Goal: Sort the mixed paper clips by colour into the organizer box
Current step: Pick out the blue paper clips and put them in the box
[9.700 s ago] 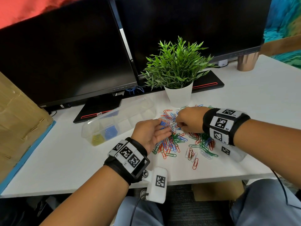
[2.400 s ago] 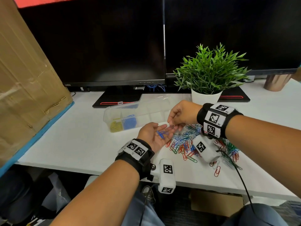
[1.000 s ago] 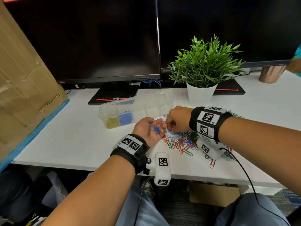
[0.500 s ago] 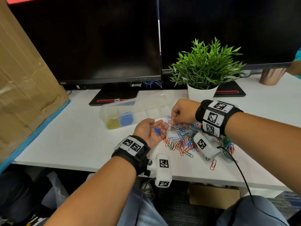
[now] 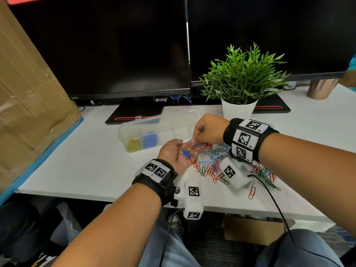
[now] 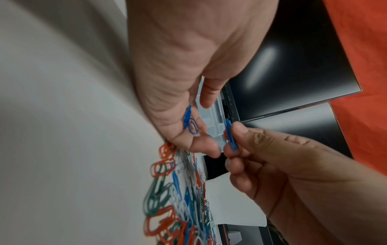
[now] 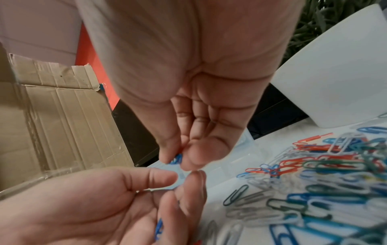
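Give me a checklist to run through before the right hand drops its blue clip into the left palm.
1. Right hand has a firm pinch grip on the blue clip: ok.
2. Left hand is palm up and open, above the table: ok.
3. Clips in the palm are all blue: ok.
4. Blue compartment of the organizer box is uncovered: ok.
5. Only one clip is pinched: cannot tell.
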